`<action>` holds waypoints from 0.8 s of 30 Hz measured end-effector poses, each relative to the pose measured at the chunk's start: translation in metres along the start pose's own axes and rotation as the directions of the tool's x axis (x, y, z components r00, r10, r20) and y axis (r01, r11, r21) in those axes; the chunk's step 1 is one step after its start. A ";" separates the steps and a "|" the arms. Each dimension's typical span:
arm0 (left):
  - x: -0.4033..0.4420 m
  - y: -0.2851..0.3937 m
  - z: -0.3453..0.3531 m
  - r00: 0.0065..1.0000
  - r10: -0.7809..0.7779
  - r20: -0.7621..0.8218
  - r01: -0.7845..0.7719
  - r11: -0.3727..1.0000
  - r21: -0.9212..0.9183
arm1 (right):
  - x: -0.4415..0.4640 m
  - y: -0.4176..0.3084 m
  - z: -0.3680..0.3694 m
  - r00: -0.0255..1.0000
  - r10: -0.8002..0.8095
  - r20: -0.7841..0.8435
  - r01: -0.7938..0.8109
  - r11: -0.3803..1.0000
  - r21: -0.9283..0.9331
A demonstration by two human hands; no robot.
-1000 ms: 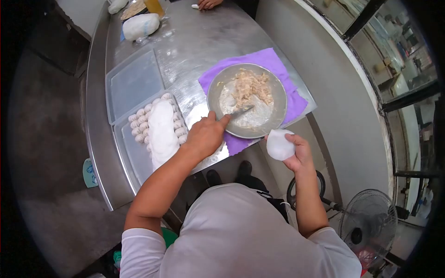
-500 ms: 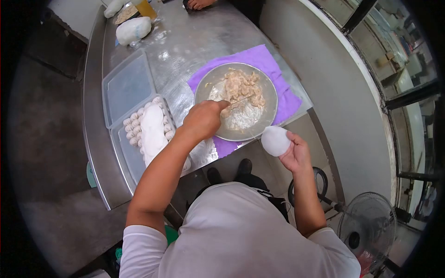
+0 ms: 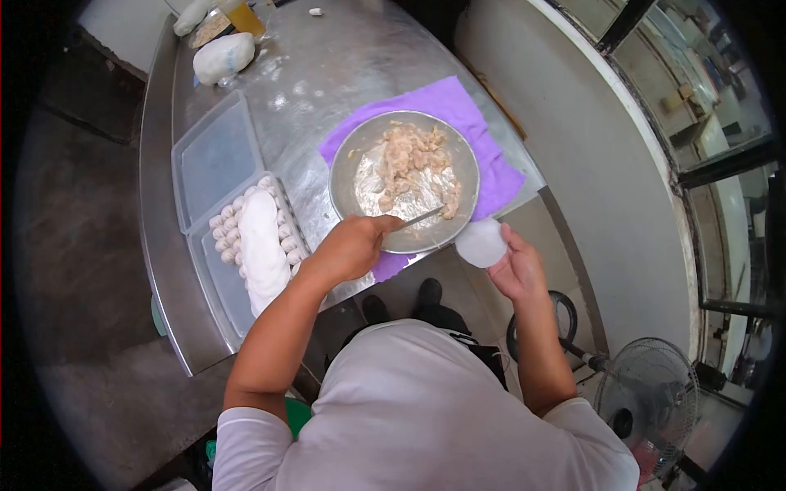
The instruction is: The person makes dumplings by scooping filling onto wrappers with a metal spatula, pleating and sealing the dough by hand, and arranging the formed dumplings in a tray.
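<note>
My left hand (image 3: 354,248) is closed around the handle of a thin metal spatula (image 3: 422,219), whose tip carries a little filling inside the bowl. The metal bowl (image 3: 345,176) rests on a purple cloth (image 3: 501,178) and holds pale, chunky filling (image 3: 409,151). Just off the bowl's lower right rim, my right hand (image 3: 518,266) grips a round white wrapper (image 3: 481,243) by its edge, palm upward. On the left, a clear plastic box (image 3: 219,282) contains rows of pleated dumplings (image 3: 227,234), with a long stack of white wrappers (image 3: 262,245) lying over them.
A clear lid (image 3: 217,159) lies behind the box on the steel table (image 3: 327,65). At the far left corner are a white wrapped bundle (image 3: 223,59), a yellow container (image 3: 243,18) and a tray of food (image 3: 211,29). A fan (image 3: 647,401) stands at the lower right.
The spatula has scooped through the filling and now sits by the bowl's near right wall. My left hand has drawn back toward me. The other person's hand has left view at the top.
</note>
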State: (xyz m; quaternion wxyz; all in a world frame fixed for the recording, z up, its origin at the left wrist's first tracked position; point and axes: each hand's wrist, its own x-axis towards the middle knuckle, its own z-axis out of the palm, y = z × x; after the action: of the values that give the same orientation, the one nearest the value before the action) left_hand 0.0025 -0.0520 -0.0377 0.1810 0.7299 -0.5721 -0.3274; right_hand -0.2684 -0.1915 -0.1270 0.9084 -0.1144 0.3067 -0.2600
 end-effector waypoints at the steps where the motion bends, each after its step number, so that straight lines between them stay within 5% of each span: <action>1: -0.001 0.002 -0.001 1.000 0.004 0.000 -0.004 1.000 0.000 | 0.001 0.000 0.003 1.000 -0.004 -0.001 0.004 1.000 0.000; 6: -0.024 0.022 0.019 1.000 0.020 0.003 -0.017 0.908 -0.418 | -0.003 -0.003 0.037 1.000 -0.016 -0.010 0.017 0.999 0.051; 7: -0.028 0.023 0.028 0.983 0.160 -0.093 -0.173 0.974 -0.148 | -0.003 -0.004 0.034 1.000 -0.020 -0.016 0.021 0.999 0.050; 11: -0.041 0.040 0.019 0.983 0.168 -0.067 -0.159 0.979 0.128 | 0.001 -0.004 0.020 0.999 -0.032 0.024 0.032 0.999 0.028; 22: -0.025 0.044 -0.011 0.981 0.193 -0.010 -0.189 0.969 0.160 | -0.006 -0.006 0.013 0.998 0.031 0.050 -0.032 0.999 0.016; 24: -0.009 0.037 -0.014 0.986 0.131 -0.106 -0.108 0.974 0.200 | -0.009 -0.007 0.014 0.999 0.025 -0.033 -0.025 1.000 0.017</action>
State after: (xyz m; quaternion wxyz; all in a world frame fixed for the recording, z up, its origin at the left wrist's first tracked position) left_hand -0.0156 -0.0551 -0.0013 0.1623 0.7264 -0.6324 -0.2147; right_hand -0.2687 -0.1918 -0.1094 0.9074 -0.0986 0.3208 -0.2530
